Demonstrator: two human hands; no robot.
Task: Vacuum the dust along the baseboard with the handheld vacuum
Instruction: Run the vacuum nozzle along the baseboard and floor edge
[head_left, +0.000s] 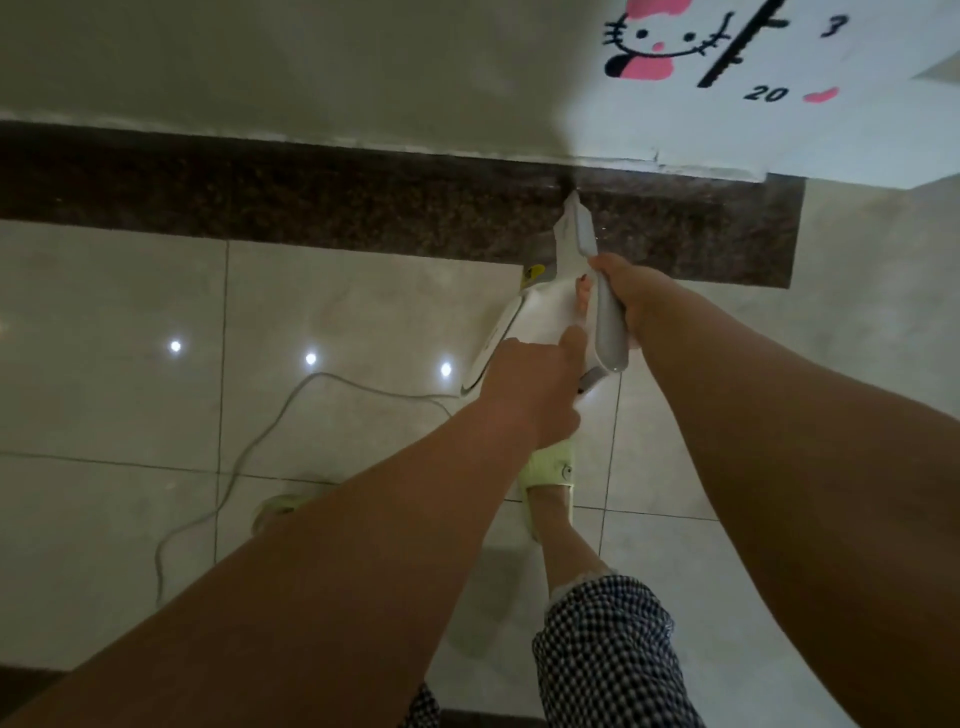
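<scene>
Both my forearms are reaching forward and down from the bottom edge of the view, and my two hands are working close together on the one handheld vacuum (540, 306). My right hand (631, 299) is gripping the grey handle, fingers curled round it, while my left hand (530, 395) is resting on the rear of the white body just beside it, thumb lying along the casing; I cannot tell whether its other fingers are curling under. Ahead of my hands, the nozzle (576, 218) is pointing at the single dark speckled baseboard (311, 202), its tip sitting near the top edge where the stone meets the wall. I am judging the job to be mid-pass: the nozzle is working close to the strip's end out past my right hand, and the long stretch running away beyond my left hand may still be waiting, though no dust is showing clearly enough for me to say which parts are clean. One power cord (249, 452) is trailing across the tiles below my left arm, two pale green slippers (550, 467) are showing under my arms, and three ceiling lights are reflecting off the floor (104, 389).
</scene>
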